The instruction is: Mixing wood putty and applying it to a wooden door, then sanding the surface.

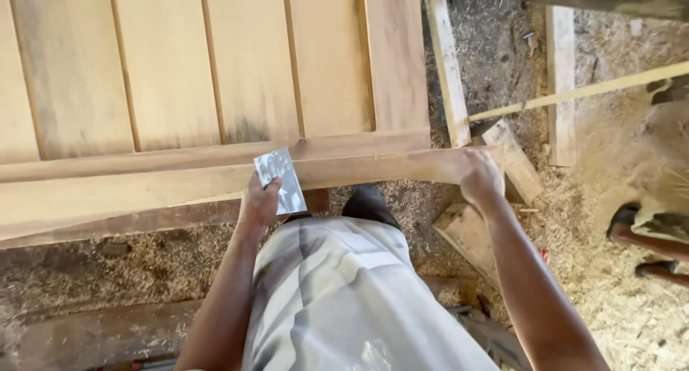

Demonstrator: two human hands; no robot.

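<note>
Hands (260, 202) gripping scraper (281, 179), perhaps door (215, 69)

Left hand (258, 202) holding metal scraper (280, 179) against door (215, 91) front edge; right hand (479, 177) on door corner, rightward.

At centre frame the left hand (258, 202) grips a flat metal scraper (280, 180) against the near edge of a panelled wooden door (179, 77); right of centre, the right hand (481, 177) rests on that edge's corner, sawdust (610, 299) below
</note>
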